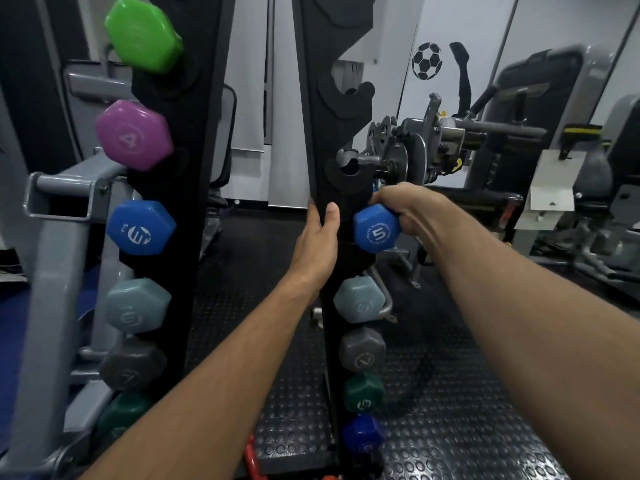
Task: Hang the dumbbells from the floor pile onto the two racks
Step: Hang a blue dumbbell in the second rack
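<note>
Two black upright racks stand before me, the left rack (pixel 194 140) and the right rack (pixel 320 126). My right hand (pixel 405 211) grips a blue dumbbell marked 5 (pixel 375 228) at the right rack's side, just below an empty hook (pixel 348 168). My left hand (pixel 317 247) holds the right rack's front edge, thumb on its face. Under the blue dumbbell hang a light grey (pixel 358 299), a dark grey (pixel 362 349), a green (pixel 363 393) and a dark blue one (pixel 362 434). The left rack carries several dumbbells, from lime green (pixel 143 34) at the top downward.
A grey metal machine frame (pixel 59 202) stands left of the racks. A gym machine with levers and discs (pixel 433 140) sits right behind the right rack. The floor is black studded rubber matting (pixel 450 393). Something red (pixel 251 459) lies at the rack's foot.
</note>
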Tool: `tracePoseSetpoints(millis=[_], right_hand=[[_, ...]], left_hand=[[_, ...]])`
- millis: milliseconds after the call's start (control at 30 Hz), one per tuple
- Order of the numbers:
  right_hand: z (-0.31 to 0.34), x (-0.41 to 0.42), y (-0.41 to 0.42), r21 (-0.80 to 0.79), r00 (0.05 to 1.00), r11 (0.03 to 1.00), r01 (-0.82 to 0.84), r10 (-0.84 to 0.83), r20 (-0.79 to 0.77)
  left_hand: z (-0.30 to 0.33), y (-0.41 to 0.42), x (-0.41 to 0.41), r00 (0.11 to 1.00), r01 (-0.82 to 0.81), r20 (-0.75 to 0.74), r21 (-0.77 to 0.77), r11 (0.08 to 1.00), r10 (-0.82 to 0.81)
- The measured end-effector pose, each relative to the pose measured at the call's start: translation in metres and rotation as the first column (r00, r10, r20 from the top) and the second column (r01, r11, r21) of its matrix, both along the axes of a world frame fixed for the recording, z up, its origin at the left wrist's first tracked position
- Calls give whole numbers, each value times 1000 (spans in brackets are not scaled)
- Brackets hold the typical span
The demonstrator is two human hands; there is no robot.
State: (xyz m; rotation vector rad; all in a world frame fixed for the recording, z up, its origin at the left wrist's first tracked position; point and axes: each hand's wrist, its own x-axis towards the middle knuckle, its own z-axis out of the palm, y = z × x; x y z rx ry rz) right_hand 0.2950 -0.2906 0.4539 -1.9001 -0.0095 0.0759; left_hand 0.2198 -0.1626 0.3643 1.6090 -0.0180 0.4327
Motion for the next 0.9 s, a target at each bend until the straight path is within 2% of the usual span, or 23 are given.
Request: tracePoseSetpoints(millis=[100, 267, 567, 733, 900], right_hand=[[1, 0, 0, -76, 1000, 997, -30, 29, -9], [3, 3, -8, -92, 997, 994, -66, 62, -51], [-1, 10, -4, -201, 994, 974, -107, 107, -11], [-9, 10, -7, -68, 991, 988, -136, 136, -5], [-18, 2, 2, 88, 999, 995, -38, 38, 8]], left_hand=[[1, 0, 1, 1000, -4, -9, -5, 1000, 4], [2, 0, 3, 1000, 5, -13, 1, 1000, -5], [0, 6, 7, 1000, 6, -14, 22, 1000, -5], [-1, 5, 7, 1000, -3, -12, 58, 998, 4], [0, 6, 3, 1000, 17, -16, 59, 998, -16]])
